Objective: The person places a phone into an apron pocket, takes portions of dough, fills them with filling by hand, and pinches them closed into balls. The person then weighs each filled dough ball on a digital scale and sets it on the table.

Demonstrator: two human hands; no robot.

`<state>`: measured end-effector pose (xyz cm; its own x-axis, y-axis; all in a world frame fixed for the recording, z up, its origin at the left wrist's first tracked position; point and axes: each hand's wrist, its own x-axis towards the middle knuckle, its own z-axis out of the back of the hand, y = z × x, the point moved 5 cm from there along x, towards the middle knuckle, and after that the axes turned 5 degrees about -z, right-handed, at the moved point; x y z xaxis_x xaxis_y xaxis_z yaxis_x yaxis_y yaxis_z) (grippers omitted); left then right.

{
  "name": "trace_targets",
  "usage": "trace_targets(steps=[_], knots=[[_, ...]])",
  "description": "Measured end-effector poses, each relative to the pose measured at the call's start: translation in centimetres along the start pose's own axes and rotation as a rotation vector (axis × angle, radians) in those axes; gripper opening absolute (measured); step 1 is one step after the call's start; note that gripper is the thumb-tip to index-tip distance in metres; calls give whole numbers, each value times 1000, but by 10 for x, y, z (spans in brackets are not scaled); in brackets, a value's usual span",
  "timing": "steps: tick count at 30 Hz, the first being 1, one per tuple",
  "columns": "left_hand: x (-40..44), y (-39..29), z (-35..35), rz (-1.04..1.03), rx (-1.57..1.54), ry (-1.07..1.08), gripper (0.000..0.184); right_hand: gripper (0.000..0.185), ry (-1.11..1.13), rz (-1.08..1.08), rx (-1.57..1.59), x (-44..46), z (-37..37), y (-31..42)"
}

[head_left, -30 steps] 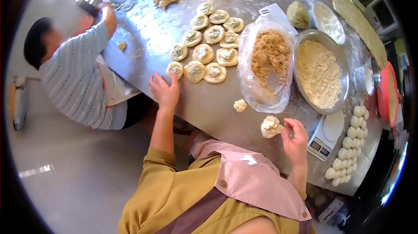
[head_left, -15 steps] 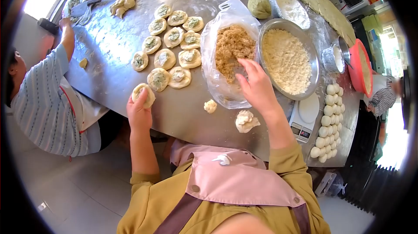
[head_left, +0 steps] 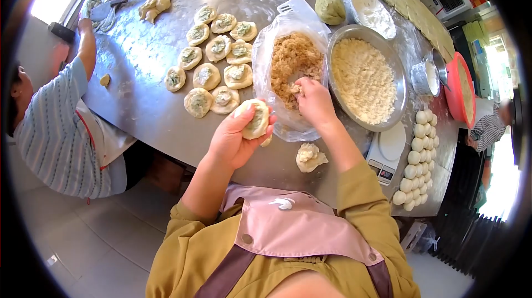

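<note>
My left hand (head_left: 228, 138) holds a dough round (head_left: 257, 119) with green-flecked filling in its middle, raised over the table's near edge. Inside a clear plastic bag (head_left: 262, 71), my right hand (head_left: 317, 103) pinches a small clump of brown crumbly filling (head_left: 293, 57), fingertips closed. Several filled dough rounds (head_left: 206, 76) lie grouped left of the bag. A torn dough lump (head_left: 310, 158) sits below my right forearm. Right of the bag stands a steel bowl (head_left: 403, 98) of pale crumbs. My left hand mostly hides another small dough bit.
A kitchen scale (head_left: 384, 154) and rows of white dough balls (head_left: 415, 159) lie at right, near a red basin (head_left: 459, 90). A green dough ball (head_left: 331, 7) and a flour bowl (head_left: 372, 13) stand farther back. A co-worker (head_left: 61, 126) reaches across the left side.
My left hand has moved right with the dough round, nearer the bag. My right hand's fingers, spread over the bag before, have closed on some brown filling.
</note>
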<state>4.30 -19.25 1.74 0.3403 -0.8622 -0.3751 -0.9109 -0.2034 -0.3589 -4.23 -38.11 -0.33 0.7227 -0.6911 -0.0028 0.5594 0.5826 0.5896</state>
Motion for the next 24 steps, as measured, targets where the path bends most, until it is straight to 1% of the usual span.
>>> trace_targets(steps=[2,4,5,8,9,10,11,12,13,14,15,16,17,18,20,24], knots=[[10,6,-9,-18,67,-18,31,23,-31,-115,212,-7,13,10],[20,12,-13,-2,13,-41,31,27,-83,-249,453,-11,17,10],[26,17,-10,-5,10,-66,32,30,-49,-249,434,-11,13,3],[37,24,-16,-59,70,-112,33,29,-134,-240,630,-15,29,18],[42,26,-18,-65,64,-119,34,28,-105,-268,746,-17,38,29],[46,28,-21,-72,58,-125,34,28,-87,-244,786,-19,41,34],[49,29,-30,-74,-20,-90,36,28,-71,-215,826,-20,44,38],[53,30,-40,-64,-30,-50,36,27,-58,-184,866,-20,46,41],[57,31,-49,-51,-41,-11,37,30,-21,-137,871,-23,45,44],[59,34,-54,-37,-52,28,38,30,-11,-121,788,-25,46,44],[63,36,-55,-55,21,56,37,30,-1,-108,705,-26,48,44],[64,37,-54,-76,74,37,35,30,8,-98,622,-28,51,45],[64,37,-55,-100,128,20,34,28,-47,-51,545,-31,60,50],[64,37,-56,-123,182,2,33,27,-20,-83,659,-32,61,49],[67,39,-51,-108,168,-14,31,24,31,-150,889,-34,62,43],[64,40,-52,-103,147,-51,30,20,-53,41,474,-35,74,43]])
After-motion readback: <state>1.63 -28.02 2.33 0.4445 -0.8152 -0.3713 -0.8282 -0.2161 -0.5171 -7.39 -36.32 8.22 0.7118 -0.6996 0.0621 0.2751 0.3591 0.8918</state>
